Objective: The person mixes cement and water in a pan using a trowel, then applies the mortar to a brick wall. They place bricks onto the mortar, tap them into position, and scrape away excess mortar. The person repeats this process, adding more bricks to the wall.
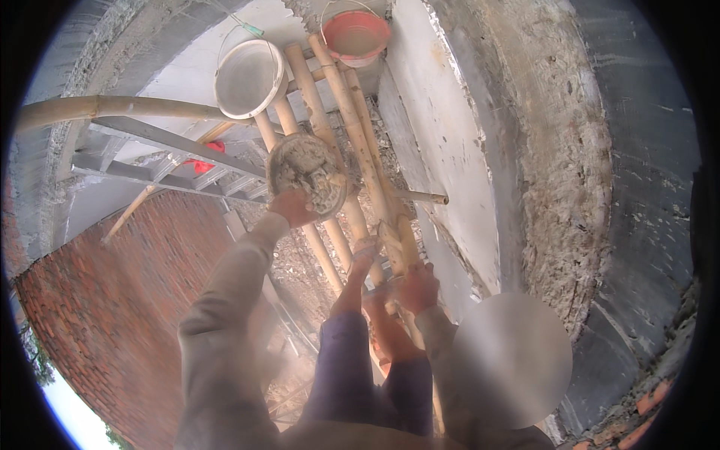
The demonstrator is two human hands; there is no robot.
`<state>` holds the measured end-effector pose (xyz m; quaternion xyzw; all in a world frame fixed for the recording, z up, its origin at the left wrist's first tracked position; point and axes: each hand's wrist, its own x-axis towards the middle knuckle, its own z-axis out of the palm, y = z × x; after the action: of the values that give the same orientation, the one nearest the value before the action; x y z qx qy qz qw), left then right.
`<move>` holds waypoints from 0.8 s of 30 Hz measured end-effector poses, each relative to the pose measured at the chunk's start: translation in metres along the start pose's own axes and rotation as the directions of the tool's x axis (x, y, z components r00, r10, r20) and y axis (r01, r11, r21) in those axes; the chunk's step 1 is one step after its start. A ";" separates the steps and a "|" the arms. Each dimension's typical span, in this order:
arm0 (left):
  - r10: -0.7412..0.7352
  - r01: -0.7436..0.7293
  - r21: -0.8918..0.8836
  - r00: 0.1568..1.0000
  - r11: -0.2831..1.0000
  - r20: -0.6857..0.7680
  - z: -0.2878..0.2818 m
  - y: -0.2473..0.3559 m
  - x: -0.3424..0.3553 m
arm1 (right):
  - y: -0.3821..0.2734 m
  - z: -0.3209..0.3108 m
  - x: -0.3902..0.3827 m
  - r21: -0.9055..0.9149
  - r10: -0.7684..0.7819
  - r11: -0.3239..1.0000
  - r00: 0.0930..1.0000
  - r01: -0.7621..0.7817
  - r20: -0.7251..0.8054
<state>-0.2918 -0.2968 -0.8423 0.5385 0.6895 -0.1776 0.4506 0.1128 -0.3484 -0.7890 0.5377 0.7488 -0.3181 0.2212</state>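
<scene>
My left hand [295,208] is closed on the lower left rim of a round pan [307,161] holding lumpy grey mortar, which sits over the bamboo poles [360,135]. Lower right, my right hand [418,289] has its fingers wrapped round a bamboo pole. Between my forearms, my bare feet [364,251] rest on the bamboo, below dark blue trouser legs. A blurred round grey shape at lower right hides part of my right forearm; I cannot make out what it is.
A white bucket [247,79] and red bucket [355,36] stand at the poles' far end. A metal ladder [150,127], long bamboo pole [67,110] and red item [204,163] lie left, above a brick wall [105,300]. Plastered concrete [442,127] runs along the right.
</scene>
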 end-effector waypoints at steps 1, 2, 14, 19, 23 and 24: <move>-0.008 0.011 0.031 0.997 0.999 -0.071 -0.002 -0.006 0.008 | -0.001 -0.001 0.000 0.015 0.010 1.000 1.000 -0.010 0.019; -0.016 0.014 -0.012 0.993 1.000 -0.114 -0.007 -0.013 0.019 | -0.001 -0.003 0.000 0.016 0.017 1.000 1.000 -0.017 0.012; -0.065 0.098 0.088 0.944 0.991 -0.323 0.101 0.033 -0.051 | -0.008 -0.004 0.002 0.018 -0.012 1.000 1.000 0.012 0.002; -0.274 0.246 -0.144 0.657 0.958 -0.702 0.137 0.057 -0.073 | -0.001 0.003 0.002 0.019 -0.041 0.999 0.998 0.042 -0.057; -0.353 0.224 -0.279 0.700 0.934 -0.620 0.118 0.048 -0.079 | 0.001 0.008 0.001 0.009 -0.040 0.999 0.999 0.040 -0.031; -0.348 0.186 -0.304 0.666 0.934 -0.660 0.106 0.042 -0.077 | 0.002 0.009 0.000 0.001 -0.038 0.999 0.999 0.038 -0.030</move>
<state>-0.2073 -0.4039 -0.8264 0.4066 0.8950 0.0510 0.1763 0.1143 -0.3540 -0.7957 0.5281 0.7620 -0.3147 0.2033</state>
